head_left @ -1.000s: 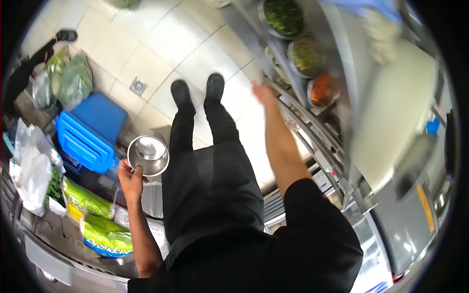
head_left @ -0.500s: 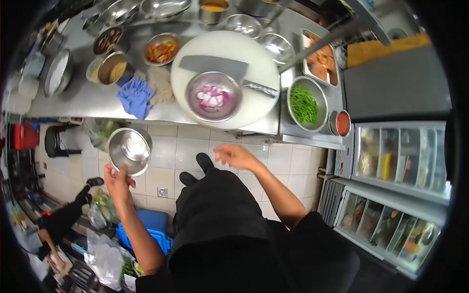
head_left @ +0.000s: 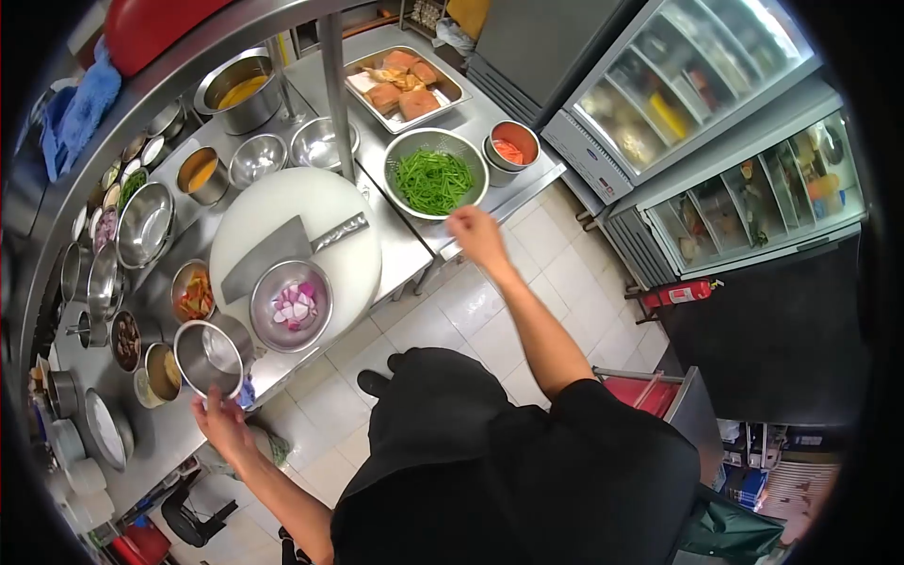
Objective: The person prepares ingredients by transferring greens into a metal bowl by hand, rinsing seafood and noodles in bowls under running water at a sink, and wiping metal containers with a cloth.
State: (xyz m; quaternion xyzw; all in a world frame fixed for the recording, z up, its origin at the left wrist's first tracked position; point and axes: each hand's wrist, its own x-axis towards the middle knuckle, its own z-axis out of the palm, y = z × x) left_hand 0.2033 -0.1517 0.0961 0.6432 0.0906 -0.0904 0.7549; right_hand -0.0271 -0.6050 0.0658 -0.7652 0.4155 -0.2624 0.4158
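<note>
My left hand (head_left: 224, 424) grips the near rim of a deep steel bowl (head_left: 215, 356), thumb over the edge; only a shine shows inside it. The bowl is held up beside the counter's front edge. My right hand (head_left: 478, 237) hovers at the near rim of a steel colander (head_left: 388, 188) of cut green beans (head_left: 435, 182). Its fingers are loosely bent with nothing seen in them; whether they touch the rim I cannot tell. A round white cutting board (head_left: 353, 207) bears a cleaver (head_left: 268, 256) and a steel bowl (head_left: 266, 331) with cut red onion (head_left: 295, 306).
Beyond the colander stand a tray of orange-brown blocks (head_left: 414, 103) and a steel pot with red pieces (head_left: 509, 149). A vertical metal post (head_left: 335, 94) rises behind the board. Glass-front fridges (head_left: 692, 85) are at right. Several bowls of ingredients line the counter's left.
My view has turned toward the right of the counter. My right hand has moved from over the floor to the colander. The left hand has brought the deep bowl up beside the counter.
</note>
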